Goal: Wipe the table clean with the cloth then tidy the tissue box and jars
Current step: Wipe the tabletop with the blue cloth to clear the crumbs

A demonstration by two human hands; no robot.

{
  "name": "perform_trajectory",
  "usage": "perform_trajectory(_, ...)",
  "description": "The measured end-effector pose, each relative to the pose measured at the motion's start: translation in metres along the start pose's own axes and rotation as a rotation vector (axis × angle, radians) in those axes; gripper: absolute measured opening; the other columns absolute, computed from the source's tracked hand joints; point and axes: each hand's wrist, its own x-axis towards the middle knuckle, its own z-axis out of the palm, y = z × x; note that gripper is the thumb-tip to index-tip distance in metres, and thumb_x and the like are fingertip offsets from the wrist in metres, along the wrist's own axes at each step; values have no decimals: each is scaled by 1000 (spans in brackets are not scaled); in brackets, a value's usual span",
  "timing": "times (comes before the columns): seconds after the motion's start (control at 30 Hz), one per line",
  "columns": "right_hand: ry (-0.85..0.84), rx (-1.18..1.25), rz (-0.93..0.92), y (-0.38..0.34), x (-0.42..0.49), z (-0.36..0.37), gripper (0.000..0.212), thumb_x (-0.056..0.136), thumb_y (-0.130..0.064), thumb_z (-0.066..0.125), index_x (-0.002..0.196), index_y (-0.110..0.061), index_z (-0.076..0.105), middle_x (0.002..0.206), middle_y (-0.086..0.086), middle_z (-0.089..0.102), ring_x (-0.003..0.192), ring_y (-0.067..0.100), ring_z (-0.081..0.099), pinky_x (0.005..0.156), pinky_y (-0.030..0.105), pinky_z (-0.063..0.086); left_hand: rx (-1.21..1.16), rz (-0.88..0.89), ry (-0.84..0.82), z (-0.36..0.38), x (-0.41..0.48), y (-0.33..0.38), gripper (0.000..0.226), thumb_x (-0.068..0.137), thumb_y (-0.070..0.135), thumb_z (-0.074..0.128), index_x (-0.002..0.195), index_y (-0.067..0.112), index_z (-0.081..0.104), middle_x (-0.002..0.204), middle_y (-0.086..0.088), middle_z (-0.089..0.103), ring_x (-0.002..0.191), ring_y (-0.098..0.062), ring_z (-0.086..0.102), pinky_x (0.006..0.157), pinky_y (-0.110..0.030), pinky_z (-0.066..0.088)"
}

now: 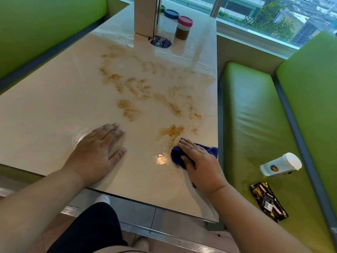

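The blue cloth (212, 151) lies bunched at the desk's (45, 115) right edge, its long axis running across the desk. Most of it is hidden under the right hand (200, 165), which presses it with straight fingers. The left hand (96, 152) rests released, palm down. At the far end the tissue box (145, 15) stands upright, top cut off. The red-lidded jar (183, 27) holds something brown, the blue-lidded jar (169, 21) looks clear — a green lid (162, 8) peeks out behind the box.
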Motion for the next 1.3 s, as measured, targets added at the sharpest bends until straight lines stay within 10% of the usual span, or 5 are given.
perform_trajectory(0.2, -28, 7, 0, -22, 13, 8, 38, 98, -20, 49, 136, -22, 50, 144, -13, 40, 131, -9, 21, 111, 10, 7, -6, -7, 3, 1, 0, -1, 70, 81, 61, 25, 133, 21, 48, 147, 0, 38, 137, -17, 30, 111, -26, 17)
perform_trajectory(1.3, -57, 7, -37, -44, 20, 22, 38, 98, -24, 48, 136, -25, 49, 143, -14, 42, 133, -7, 24, 114, 18, 15, -5, -14, 5, 0, -1, 0, 69, 81, 61, 24, 134, 23, 46, 148, 2, 36, 138, -15, 28, 111, -23, 13)
